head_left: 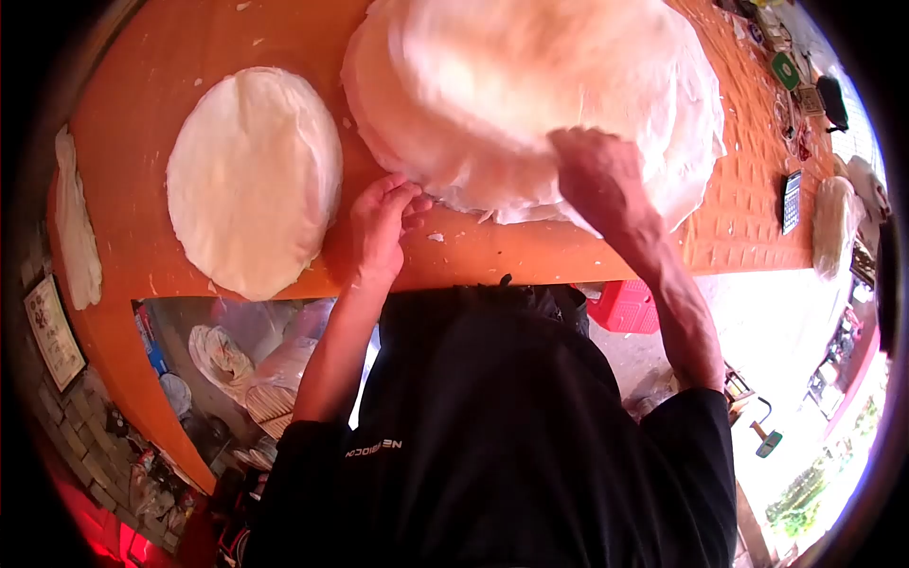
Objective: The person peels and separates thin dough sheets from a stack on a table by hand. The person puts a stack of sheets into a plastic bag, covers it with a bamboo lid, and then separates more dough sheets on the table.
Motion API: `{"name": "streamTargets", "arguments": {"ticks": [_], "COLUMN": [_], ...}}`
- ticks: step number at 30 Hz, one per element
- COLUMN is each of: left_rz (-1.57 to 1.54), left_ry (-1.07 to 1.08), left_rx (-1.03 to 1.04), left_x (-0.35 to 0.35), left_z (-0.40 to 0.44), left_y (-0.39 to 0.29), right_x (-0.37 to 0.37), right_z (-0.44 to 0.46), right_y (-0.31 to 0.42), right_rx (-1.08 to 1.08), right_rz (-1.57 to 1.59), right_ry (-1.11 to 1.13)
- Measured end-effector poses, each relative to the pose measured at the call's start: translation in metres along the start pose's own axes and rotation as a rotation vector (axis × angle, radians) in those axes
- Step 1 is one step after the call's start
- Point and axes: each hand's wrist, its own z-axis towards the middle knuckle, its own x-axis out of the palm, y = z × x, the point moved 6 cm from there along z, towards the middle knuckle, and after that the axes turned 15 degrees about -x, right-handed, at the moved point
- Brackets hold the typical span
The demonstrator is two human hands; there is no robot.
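A large round pile of pale, thin, soft sheets (492,104) lies on the orange table at the top centre. My left hand (383,218) is at the pile's near left edge, thumb and fingers pinched together on that edge. Over the right part of the pile is my right hand (597,170), its fingers curled closed; whatever they hold, if anything, is hidden and blurred. To the left of the pile, a smaller oval cream-coloured piece (254,180) lies flat by itself.
The orange table (379,270) has small white scraps on it. A folded pale strip (76,222) lies at its far left. At the right are a calculator (792,202) and a plastic-wrapped bundle (835,227). A red plastic object (627,308) stands below the table edge.
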Motion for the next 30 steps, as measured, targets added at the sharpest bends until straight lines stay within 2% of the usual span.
{"name": "streamTargets", "arguments": {"ticks": [1, 4, 5, 7, 9, 11, 12, 16, 19, 21, 23, 25, 27, 30], "left_rz": [-0.007, -0.168, -0.174, -0.066, 0.029, 0.095, 0.127, -0.019, -0.059, -0.003, 0.060, 0.200, 0.153, 0.025], "left_ry": [0.001, 0.177, 0.180, 0.134, 0.078, 0.075, 0.015, 0.083, 0.170, 0.164, 0.173, 0.136, 0.162, 0.217], "left_rx": [0.005, -0.092, -0.100, -0.022, 0.025, 0.163, 0.229, 0.110, 0.009, 0.037, 0.059, 0.136, 0.161, 0.105], "left_x": [-0.004, -0.009, -0.009, -0.006, -0.003, -0.003, -0.005, -0.001, -0.005, -0.003, 0.006, 0.011, 0.019, 0.019], "left_z": [0.003, 0.019, 0.017, 0.013, 0.013, 0.013, 0.015, 0.013, 0.033, 0.032, 0.029, 0.024, 0.027, 0.030], "left_y": [-0.001, 0.011, 0.015, 0.008, 0.000, -0.011, -0.019, -0.025, -0.023, -0.025, -0.029, -0.033, -0.037, -0.038], "right_x": [0.018, -0.019, -0.045, -0.071, -0.048, 0.012, 0.018, -0.007, 0.009, 0.038, 0.037, 0.027, 0.029, 0.031], "right_z": [0.000, 0.005, 0.008, 0.018, 0.017, 0.011, 0.010, 0.027, 0.039, 0.036, 0.034, 0.047, 0.061, 0.057], "right_y": [0.003, 0.003, 0.002, 0.008, 0.030, 0.035, 0.040, 0.040, 0.057, 0.066, 0.065, 0.060, 0.059, 0.078], "right_rx": [-0.024, -0.070, -0.065, 0.023, -0.042, -0.006, -0.021, 0.025, 0.011, 0.045, 0.036, 0.023, -0.004, 0.038], "right_rz": [-0.003, -0.021, -0.046, -0.123, -0.135, -0.021, -0.017, -0.017, -0.007, 0.022, 0.025, 0.038, 0.092, 0.132], "right_ry": [0.101, -0.100, -0.198, -0.189, -0.221, -0.036, -0.055, -0.056, -0.142, -0.010, -0.071, 0.036, -0.026, 0.032]}}
